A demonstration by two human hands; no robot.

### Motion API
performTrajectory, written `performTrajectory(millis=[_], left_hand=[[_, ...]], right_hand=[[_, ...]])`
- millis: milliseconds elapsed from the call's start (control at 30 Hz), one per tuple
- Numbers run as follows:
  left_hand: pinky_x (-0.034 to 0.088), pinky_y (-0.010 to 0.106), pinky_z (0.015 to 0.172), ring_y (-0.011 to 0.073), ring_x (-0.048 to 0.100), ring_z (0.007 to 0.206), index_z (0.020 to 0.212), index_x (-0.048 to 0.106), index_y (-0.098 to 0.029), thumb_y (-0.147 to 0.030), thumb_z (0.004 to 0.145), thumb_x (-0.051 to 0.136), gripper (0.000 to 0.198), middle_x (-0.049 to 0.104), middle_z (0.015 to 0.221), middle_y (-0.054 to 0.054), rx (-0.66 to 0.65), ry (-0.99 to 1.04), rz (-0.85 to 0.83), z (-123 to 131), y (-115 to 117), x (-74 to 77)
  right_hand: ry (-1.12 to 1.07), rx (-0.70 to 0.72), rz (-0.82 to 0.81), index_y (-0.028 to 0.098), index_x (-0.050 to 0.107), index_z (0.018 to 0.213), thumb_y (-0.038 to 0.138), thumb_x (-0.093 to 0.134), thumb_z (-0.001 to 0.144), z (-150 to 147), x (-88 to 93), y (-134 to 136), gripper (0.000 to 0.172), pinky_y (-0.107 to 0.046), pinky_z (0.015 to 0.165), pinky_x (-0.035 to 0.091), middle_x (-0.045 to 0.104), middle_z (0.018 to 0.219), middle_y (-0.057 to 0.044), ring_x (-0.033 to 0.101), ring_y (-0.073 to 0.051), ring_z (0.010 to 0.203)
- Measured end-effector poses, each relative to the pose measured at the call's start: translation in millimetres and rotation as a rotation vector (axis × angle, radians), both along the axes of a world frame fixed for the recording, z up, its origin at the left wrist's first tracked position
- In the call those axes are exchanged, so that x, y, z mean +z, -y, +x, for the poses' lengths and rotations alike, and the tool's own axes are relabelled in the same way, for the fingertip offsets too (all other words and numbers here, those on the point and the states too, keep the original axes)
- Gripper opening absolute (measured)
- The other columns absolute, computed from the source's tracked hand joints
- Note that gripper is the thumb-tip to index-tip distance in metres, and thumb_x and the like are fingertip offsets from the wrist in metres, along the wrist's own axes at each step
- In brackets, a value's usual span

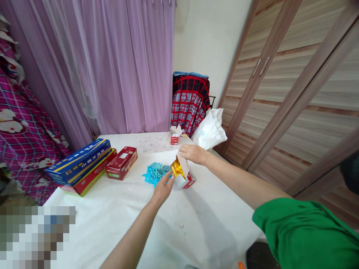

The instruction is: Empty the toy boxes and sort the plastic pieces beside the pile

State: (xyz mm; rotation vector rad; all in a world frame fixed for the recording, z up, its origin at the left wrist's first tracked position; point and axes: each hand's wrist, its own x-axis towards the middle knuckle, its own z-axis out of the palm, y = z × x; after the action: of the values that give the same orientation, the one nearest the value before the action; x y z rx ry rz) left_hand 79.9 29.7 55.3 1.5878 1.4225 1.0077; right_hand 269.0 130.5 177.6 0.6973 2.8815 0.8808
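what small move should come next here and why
Probably draw the yellow pieces out: they show at the mouth of the open box, with the left hand right by them and the right hand holding the box's upper edge.

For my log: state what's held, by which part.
Right hand holds the box of yellow pieces by its white flap. Left hand is at the pieces; its grip can't be told.

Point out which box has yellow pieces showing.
The open box the right hand holds; yellow pieces show in its mouth, but in no other box.
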Motion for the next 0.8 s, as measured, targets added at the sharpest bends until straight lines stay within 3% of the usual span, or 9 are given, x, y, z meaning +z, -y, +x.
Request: performTrajectory(millis=[200, 300, 400, 467, 567, 667, 733, 800], left_hand=[[0.047, 0.034, 0.097, 0.0219, 0.062, 0.114, 0.132, 0.052, -0.022, -0.043, 0.085, 0.059, 0.052, 0.064, 0.128, 0.008, -0.057, -0.086, 0.073, 10, -8, 13.3], [0.046, 0.035, 0.098, 0.0214, 0.061, 0.113, 0.128, 0.055, -0.023, -0.039, 0.085, 0.056, 0.045, 0.067, 0.122, 0.006, -0.063, -0.130, 0.082, 8, -4, 12.1], [0.047, 0.036, 0.096, 0.0219, 0.062, 0.109, 0.120, 0.061, -0.021, -0.033, 0.081, 0.058, 0.041, 0.068, 0.119, 0.008, -0.043, 0.005, 0.081, 0, -6, 2.2], [0.049, 0.037, 0.093, 0.0228, 0.064, 0.104, 0.111, 0.066, -0.021, -0.036, 0.078, 0.060, 0.037, 0.070, 0.114, 0.008, -0.047, 0.155, 0.074, -7, -8, -3.7], [0.050, 0.038, 0.090, 0.0243, 0.066, 0.100, 0.105, 0.068, -0.020, -0.047, 0.077, 0.058, 0.040, 0.073, 0.104, 0.007, -0.054, 0.312, 0.024, -21, -10, -2.5], [0.052, 0.037, 0.081, 0.0254, 0.069, 0.093, 0.113, 0.065, -0.019, -0.056, 0.074, 0.059, 0.054, 0.074, 0.096, 0.008, 0.001, 0.471, -0.122, -37, -11, 11.4], [0.052, 0.035, 0.076, 0.0247, 0.070, 0.088, 0.115, 0.063, -0.017, -0.060, 0.072, 0.060, 0.061, 0.073, 0.096, 0.010, 0.037, 0.564, -0.178, -45, -11, 23.4], [0.053, 0.033, 0.072, 0.0229, 0.070, 0.084, 0.112, 0.064, -0.017, -0.066, 0.073, 0.057, 0.063, 0.073, 0.097, 0.011, 0.042, 0.552, -0.202, -50, -12, 34.1]], right_hand=[[-0.052, 0.042, -0.049, 0.016, 0.065, 0.103, 0.016, 0.044, 0.097, -52, 0.1, 3, 0.022, -0.031, 0.080, 0.046, 0.062, 0.115, -0.011, 0.053, -0.021, 0.105], [-0.270, -0.109, -0.078, 0.020, 0.059, 0.122, 0.012, 0.045, 0.094, -53, 2.4, 17, 0.032, -0.032, 0.082, 0.047, 0.057, 0.130, -0.011, 0.052, -0.022, 0.112], [-0.602, -0.367, -0.111, 0.019, 0.062, 0.120, 0.010, 0.048, 0.090, -39, -4.1, 43, 0.034, -0.033, 0.088, 0.046, 0.064, 0.119, -0.010, 0.056, -0.022, 0.107], [-0.830, -0.497, -0.132, 0.019, 0.068, 0.106, 0.016, 0.049, 0.090, -25, -21.6, 65, 0.026, -0.033, 0.092, 0.045, 0.067, 0.107, -0.008, 0.058, -0.022, 0.103], [-1.095, -0.613, -0.259, 0.021, 0.070, 0.097, 0.029, 0.053, 0.088, -4, -70.1, 93, 0.022, -0.033, 0.090, 0.047, 0.069, 0.101, -0.007, 0.062, -0.021, 0.096], [-1.466, -0.900, -0.542, 0.020, 0.067, 0.111, 0.036, 0.056, 0.081, 14, -125.4, 110, 0.035, -0.033, 0.078, 0.053, 0.069, 0.108, -0.010, 0.067, -0.021, 0.088], [-1.658, -0.961, -0.740, 0.019, 0.067, 0.112, 0.041, 0.058, 0.079, 21, -151.4, 115, 0.041, -0.036, 0.078, 0.054, 0.071, 0.107, -0.011, 0.069, -0.024, 0.091], [-1.762, -0.966, -0.874, 0.019, 0.068, 0.112, 0.046, 0.060, 0.076, 21, -164.6, 116, 0.046, -0.037, 0.079, 0.055, 0.070, 0.112, -0.011, 0.069, -0.026, 0.096]])
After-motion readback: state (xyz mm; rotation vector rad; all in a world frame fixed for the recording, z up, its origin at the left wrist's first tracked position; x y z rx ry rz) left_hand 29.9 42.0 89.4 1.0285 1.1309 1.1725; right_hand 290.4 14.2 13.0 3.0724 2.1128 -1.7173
